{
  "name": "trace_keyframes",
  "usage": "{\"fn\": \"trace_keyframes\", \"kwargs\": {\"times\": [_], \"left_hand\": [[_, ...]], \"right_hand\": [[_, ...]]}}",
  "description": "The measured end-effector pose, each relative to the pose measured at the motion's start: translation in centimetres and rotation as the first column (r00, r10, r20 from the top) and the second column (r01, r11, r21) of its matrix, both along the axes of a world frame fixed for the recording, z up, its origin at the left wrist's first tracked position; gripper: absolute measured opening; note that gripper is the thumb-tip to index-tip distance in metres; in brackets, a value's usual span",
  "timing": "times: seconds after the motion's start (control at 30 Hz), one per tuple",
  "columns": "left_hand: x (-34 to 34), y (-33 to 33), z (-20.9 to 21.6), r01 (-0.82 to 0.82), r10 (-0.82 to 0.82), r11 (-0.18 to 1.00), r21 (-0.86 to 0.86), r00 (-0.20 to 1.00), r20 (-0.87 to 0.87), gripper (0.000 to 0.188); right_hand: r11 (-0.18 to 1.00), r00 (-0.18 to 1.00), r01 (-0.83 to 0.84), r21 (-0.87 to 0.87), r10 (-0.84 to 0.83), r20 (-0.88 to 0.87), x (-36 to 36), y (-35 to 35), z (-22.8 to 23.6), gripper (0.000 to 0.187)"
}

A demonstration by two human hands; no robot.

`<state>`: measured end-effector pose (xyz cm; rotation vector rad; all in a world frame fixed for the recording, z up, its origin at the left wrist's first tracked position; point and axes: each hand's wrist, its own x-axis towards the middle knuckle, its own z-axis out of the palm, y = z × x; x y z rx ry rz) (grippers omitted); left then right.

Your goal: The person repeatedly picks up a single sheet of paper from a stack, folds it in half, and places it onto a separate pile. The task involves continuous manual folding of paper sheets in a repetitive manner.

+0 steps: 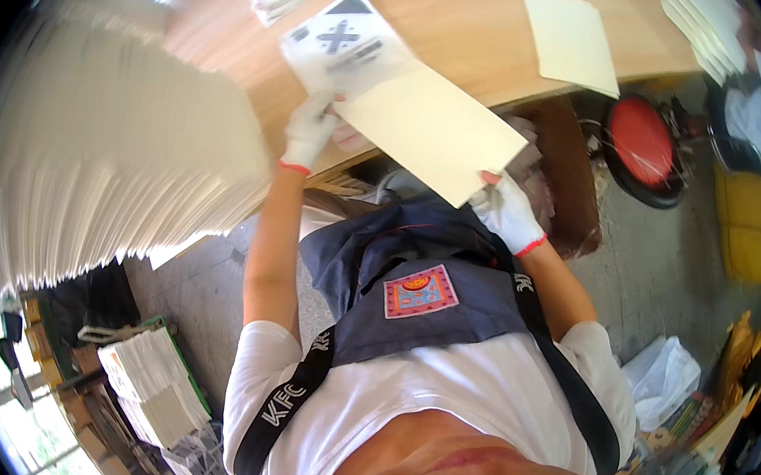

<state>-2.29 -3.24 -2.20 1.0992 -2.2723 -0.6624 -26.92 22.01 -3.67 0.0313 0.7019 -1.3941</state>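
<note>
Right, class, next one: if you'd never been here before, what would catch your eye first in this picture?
Probably the huge stack of pale sheets filling the left side. Next, at upper centre, the plain cream sheet, held between the white-gloved left hand and right hand. Then what looks like a round red seat at upper right, bright against the grey floor.

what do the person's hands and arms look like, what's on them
The left hand and right hand wear matching white gloves, each with a narrow red cuff edge. The forearms are bare, up to short, plain white sleeves.
</note>
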Motion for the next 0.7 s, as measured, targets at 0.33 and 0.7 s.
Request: {"fn": "trace_keyframes", "kwargs": {"times": [0.33,0.7], "left_hand": [[-2.7,5.4,-2.2,-0.234,0.249,0.967,0.099,0.801,-0.544,0.04],[-8.4,9.0,-7.3,0.805,0.762,0.351,0.479,0.052,-0.646,0.059]], "right_hand": [[0.993,0.998,0.016,-0.119,-0.024,-0.061,2.9,-0.4,1.8,0.024],[0.993,0.957,-0.093,-0.079,0.067,-0.281,2.7,1.3,4.0,0.026]]}}
